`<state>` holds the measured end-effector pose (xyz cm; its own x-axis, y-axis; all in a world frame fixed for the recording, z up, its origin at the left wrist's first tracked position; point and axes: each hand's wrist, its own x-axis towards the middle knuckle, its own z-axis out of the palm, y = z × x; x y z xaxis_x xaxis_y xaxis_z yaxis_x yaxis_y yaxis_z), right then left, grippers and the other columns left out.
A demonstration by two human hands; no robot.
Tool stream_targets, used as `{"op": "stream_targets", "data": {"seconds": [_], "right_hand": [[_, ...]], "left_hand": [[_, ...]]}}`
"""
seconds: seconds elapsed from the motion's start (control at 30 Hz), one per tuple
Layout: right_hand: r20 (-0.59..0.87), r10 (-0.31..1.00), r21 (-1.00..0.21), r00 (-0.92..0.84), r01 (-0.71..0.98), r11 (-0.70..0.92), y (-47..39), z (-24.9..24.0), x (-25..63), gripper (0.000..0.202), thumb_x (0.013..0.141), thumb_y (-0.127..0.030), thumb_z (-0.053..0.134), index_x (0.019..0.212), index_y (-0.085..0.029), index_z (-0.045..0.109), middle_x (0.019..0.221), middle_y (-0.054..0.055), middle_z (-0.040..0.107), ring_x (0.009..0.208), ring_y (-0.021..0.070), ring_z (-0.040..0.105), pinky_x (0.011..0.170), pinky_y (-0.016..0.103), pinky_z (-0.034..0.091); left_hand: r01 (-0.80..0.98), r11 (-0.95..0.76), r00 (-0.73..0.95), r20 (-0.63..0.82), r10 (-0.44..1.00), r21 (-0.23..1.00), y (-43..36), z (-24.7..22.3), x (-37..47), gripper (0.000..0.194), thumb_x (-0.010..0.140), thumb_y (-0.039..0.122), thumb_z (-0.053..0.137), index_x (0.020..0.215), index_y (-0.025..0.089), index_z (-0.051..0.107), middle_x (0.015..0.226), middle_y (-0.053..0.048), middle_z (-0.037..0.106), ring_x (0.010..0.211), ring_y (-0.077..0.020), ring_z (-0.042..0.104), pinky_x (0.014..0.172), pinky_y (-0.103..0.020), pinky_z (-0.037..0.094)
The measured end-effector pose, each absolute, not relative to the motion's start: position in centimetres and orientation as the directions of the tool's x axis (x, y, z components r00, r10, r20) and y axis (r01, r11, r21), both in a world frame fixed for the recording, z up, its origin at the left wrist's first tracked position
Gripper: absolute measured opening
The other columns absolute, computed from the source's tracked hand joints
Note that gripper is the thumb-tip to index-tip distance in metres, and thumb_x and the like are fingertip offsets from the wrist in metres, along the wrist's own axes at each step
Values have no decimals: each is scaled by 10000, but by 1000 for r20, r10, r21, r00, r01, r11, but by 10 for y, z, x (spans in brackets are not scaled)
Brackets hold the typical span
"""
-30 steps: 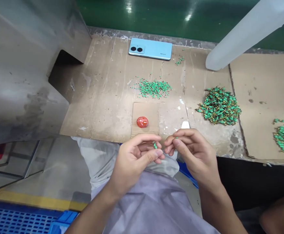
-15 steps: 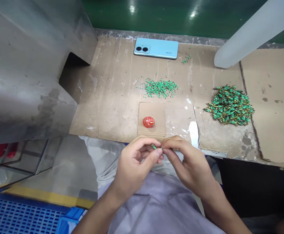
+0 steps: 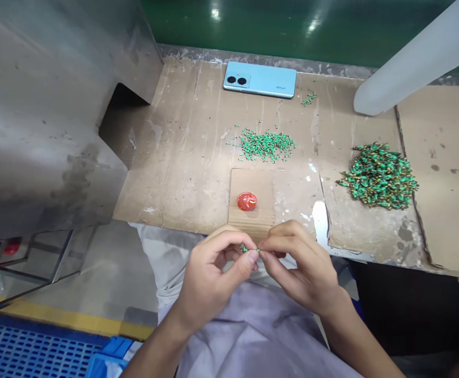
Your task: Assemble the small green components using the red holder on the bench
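My left hand is closed in front of the table edge, with a few small green pieces held in its curled fingers. Its thumb and index finger meet the fingertips of my right hand, which is pinched shut. A tiny green piece shows between the two hands' fingertips. Just beyond them, a glossy red blob sits on a small cardboard square. Farther back lies a spread of tiny green bits. To the right is a heap of larger green pieces with gold-coloured ends.
A light blue phone lies at the back of the cardboard-covered table, beside a few green bits. A white tube slants down at the right. Metal housing stands at the left, above a blue crate.
The view has shifted slightly, so the table things appear a little farther right and lower. Both hands keep their pinch, and the tiny green piece shows more clearly between the fingertips.
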<state>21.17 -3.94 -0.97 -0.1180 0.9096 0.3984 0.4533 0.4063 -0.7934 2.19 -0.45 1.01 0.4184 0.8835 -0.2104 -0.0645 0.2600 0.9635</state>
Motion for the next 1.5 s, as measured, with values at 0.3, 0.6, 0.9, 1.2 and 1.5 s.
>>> {"op": "stream_targets", "data": {"seconds": [0.3,0.6,0.9,1.2,1.5], "right_hand": [[250,965,-937,-76,234,261,-36,-17,211,200,1008,-58,680,1078,-244,661,915,10,625,762,152,592,625,285,519],[261,962,-942,-77,197,271,-26,-20,213,191,995,-46,694,1086,-214,675,931,10,602,796,138,574,623,270,479],[228,971,-882,73,438,174,2,-30,237,142,1044,-95,670,1021,-234,668,950,-1,628,817,133,576,670,292,456],[225,973,-864,50,472,176,7,-37,234,127,1012,-116,725,996,-235,684,892,-19,610,746,128,550,628,306,415],[199,979,-861,43,486,153,6,-37,234,117,1009,-137,742,984,-242,698,858,-26,620,725,144,551,716,358,417]], "left_hand": [[-140,387,445,-291,847,911,6,6,26,100,975,171,767,877,187,761,792,28,672,594,-60,664,541,-134,511],[-98,298,428,-230,874,949,13,-1,28,102,968,124,756,906,201,778,850,27,697,620,-48,661,554,-116,516],[-137,283,273,-239,932,949,15,-3,17,356,923,96,854,1140,378,870,876,50,824,662,-71,744,558,-82,586],[-214,434,276,-372,886,875,17,-5,10,296,928,109,854,1117,334,890,893,24,829,648,-85,768,563,-112,645],[-125,434,282,-387,878,892,8,-5,1,240,1071,272,733,1265,338,856,1018,-25,851,814,-126,837,766,-162,700]]}}
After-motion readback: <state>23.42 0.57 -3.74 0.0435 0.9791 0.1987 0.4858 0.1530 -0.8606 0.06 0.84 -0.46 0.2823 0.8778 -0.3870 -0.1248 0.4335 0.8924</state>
